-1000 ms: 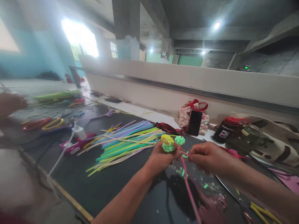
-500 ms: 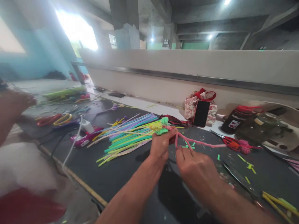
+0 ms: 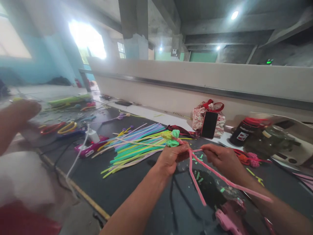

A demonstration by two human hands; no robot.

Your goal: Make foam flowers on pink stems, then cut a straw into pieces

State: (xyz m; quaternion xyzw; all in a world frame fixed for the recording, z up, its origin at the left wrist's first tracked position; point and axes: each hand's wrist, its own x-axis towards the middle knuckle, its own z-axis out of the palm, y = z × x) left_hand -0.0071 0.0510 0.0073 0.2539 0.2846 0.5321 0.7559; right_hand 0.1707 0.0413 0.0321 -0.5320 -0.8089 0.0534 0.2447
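Note:
My left hand [image 3: 172,157] is closed round the base of a small bundle of green and yellow fuzzy pieces [image 3: 173,138] and pink stems. Two long pink stems [image 3: 220,176] hang from it, one downward and one across below my right forearm. To the right, my right hand [image 3: 216,156] pinches the end of a short pink stem that runs out of the left hand's grip. Left of my hands, many coloured fuzzy stems [image 3: 139,143] lie in a loose pile on the dark mat [image 3: 137,192].
A magenta glue gun [image 3: 86,149] and white cable lie left. Behind stand a phone [image 3: 209,125], a patterned bag [image 3: 197,118] and a black bottle [image 3: 241,133]. Pink tool [image 3: 227,222] sits front right. Another person's arm [image 3: 18,122] reaches in at left.
My right hand has moved up and right, from the hanging pink stems to another stem's end. The long pink stems now slant downward. The view has shifted slightly, showing the pink tool.

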